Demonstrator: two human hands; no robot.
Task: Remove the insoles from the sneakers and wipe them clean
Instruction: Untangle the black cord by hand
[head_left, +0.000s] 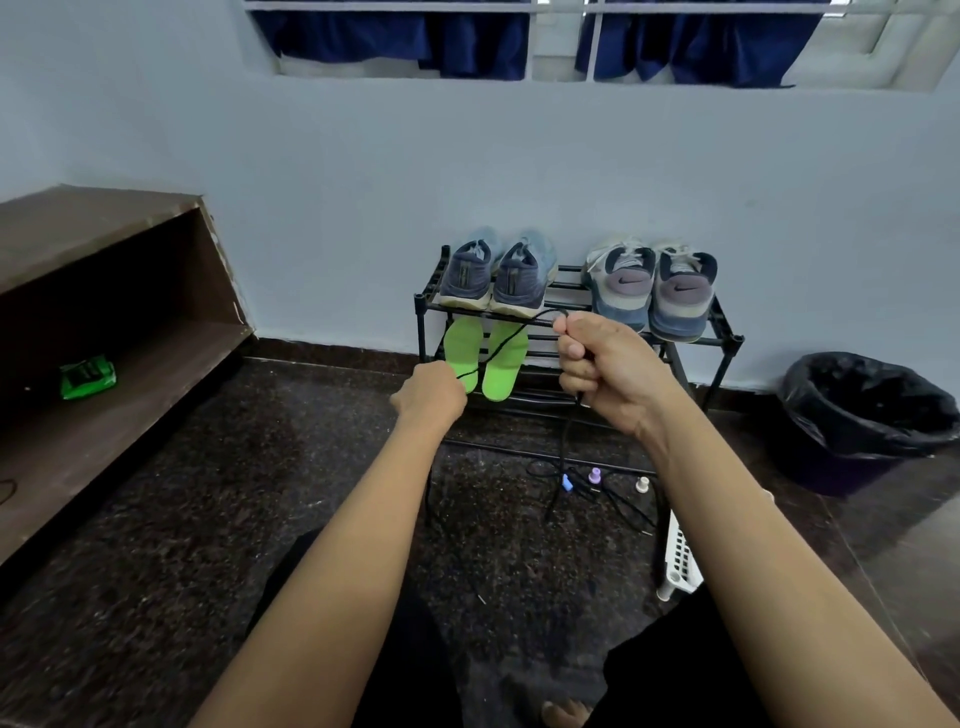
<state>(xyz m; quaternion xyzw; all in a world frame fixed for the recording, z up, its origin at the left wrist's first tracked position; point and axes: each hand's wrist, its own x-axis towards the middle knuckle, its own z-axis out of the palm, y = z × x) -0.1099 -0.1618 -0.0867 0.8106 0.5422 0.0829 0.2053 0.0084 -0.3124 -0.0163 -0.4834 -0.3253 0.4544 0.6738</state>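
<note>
Hands raised side by side before the shoe rack (420, 327), forearms stretched forward. Right hand (608, 369) is curled into a tight fist around a black cord (524, 325), knuckles toward the rack, thumb uppermost, with a small loop standing out above the fist. Left hand (431, 395) sits lower, back to the camera, fingers closed on the same cord; the exact pinch is hidden. Cord slants between them, ends trailing to the floor. Green insoles (503, 364) lean on the rack's lower shelf beneath the dark blue sneakers (496, 278); grey sneakers (652, 288) sit beside those on the top shelf.
</note>
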